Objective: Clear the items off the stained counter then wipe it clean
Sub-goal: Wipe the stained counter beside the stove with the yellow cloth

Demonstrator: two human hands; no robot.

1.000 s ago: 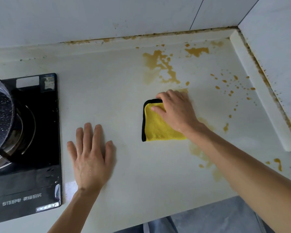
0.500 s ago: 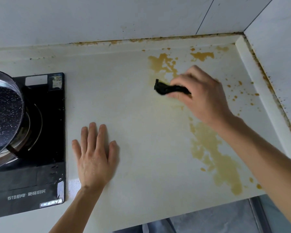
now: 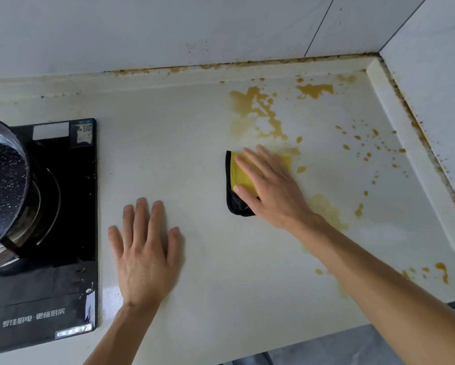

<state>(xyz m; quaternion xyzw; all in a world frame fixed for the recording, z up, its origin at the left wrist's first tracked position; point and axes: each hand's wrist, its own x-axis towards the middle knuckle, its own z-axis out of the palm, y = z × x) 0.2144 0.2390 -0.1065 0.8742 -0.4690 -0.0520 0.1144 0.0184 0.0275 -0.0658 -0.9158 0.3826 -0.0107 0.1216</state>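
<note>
A yellow cloth with a black edge [image 3: 238, 175] lies flat on the white counter [image 3: 194, 154], just below a large brown stain [image 3: 258, 111]. My right hand [image 3: 271, 185] presses on the cloth with straight, spread fingers. Flat on the bare counter to the left rests my left hand [image 3: 144, 248], fingers straight, holding nothing. More brown smears [image 3: 326, 209] and droplets [image 3: 366, 146] spread to the right of the cloth and toward the front edge.
A black induction hob [image 3: 63, 233] sits at the left with a steel pot [image 3: 2, 185] on it. Tiled walls close the back and right, with a raised white ledge [image 3: 416, 159] along the right. The counter's front edge runs along the bottom.
My right hand lifted the bunched cloth up to the far stain half a second ago; now the cloth lies flat again, nearer, under straight fingers. The left hand stayed in place.
</note>
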